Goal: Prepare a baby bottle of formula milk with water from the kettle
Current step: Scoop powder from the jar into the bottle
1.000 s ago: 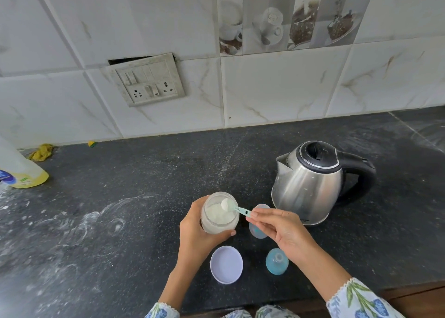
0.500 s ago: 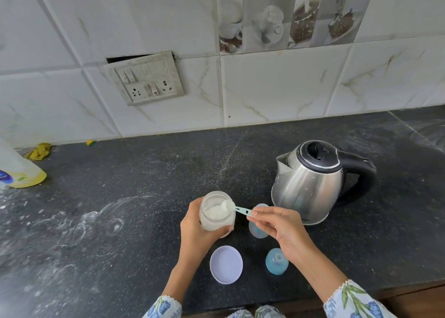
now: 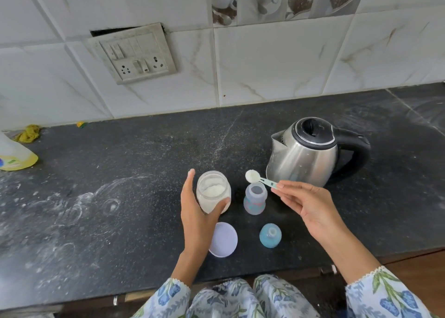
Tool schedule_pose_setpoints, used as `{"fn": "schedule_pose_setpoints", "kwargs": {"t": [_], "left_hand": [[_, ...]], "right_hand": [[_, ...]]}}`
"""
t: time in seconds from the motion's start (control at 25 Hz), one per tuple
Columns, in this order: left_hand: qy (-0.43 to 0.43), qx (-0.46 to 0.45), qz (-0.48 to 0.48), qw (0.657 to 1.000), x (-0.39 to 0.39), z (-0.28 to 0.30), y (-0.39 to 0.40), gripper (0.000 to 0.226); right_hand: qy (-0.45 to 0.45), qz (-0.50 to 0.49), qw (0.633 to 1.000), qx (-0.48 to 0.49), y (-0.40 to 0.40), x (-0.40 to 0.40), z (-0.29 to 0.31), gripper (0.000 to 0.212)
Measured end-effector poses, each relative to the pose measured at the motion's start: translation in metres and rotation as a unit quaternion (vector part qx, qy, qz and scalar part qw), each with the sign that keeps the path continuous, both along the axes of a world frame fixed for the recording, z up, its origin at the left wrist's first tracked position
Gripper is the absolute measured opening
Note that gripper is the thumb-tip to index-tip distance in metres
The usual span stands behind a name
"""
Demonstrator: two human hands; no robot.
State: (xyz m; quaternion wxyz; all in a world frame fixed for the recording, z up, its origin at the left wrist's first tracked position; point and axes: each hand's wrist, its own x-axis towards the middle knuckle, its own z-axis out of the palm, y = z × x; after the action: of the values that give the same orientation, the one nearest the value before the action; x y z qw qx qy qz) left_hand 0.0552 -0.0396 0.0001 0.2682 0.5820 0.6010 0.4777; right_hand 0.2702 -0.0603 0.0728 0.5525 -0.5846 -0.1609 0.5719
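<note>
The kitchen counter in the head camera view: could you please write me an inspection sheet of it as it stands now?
Surface: dark speckled stone counter, dusted with white powder smears at the left.
Job's things: open clear jar of white formula powder; open small translucent baby bottle; blue bottle teat cap and round white jar lid on the counter; steel electric kettle with black handle, lid closed.
Clutter: yellow-based plastic bottle at the left edge; yellow cloth scrap by the wall.
Hands: left hand holds the jar; right hand pinches a small green scoop heaped with powder above the bottle.
Cables: nothing seen.
Surroundings: white marbled wall tiles; loose switch-and-socket plate.
</note>
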Motion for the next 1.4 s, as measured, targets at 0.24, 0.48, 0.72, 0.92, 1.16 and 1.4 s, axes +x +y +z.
{"fn": "schedule_pose_setpoints", "kwargs": {"t": [0.24,0.48,0.72,0.92,1.16,1.4], "left_hand": [[0.052,0.077,-0.113,0.989,0.068,-0.011,-0.027,0.071],[-0.012,-0.134,-0.095,0.986,0.092,-0.025,0.003,0.077],[-0.025,-0.120,-0.108,0.987,0.089,-0.022,0.008,0.049],[0.014,-0.092,-0.131,0.987,0.083,-0.012,0.010,0.050],[0.107,-0.038,-0.151,0.982,0.079,-0.012,0.009,0.055],[0.047,-0.067,-0.176,0.981,0.078,-0.012,0.007,0.054]], "right_hand": [[-0.031,-0.022,0.999,0.002,-0.016,0.028,0.003,0.010],[-0.043,-0.029,0.999,-0.014,-0.014,0.024,-0.005,0.011],[-0.086,-0.031,0.996,-0.017,-0.008,0.023,-0.011,0.011],[-0.114,-0.027,0.993,-0.008,-0.011,0.027,-0.010,0.011],[-0.287,0.016,0.957,0.042,-0.010,0.025,-0.011,0.012],[-0.710,0.159,0.611,0.312,-0.010,0.025,-0.017,0.023]]}}
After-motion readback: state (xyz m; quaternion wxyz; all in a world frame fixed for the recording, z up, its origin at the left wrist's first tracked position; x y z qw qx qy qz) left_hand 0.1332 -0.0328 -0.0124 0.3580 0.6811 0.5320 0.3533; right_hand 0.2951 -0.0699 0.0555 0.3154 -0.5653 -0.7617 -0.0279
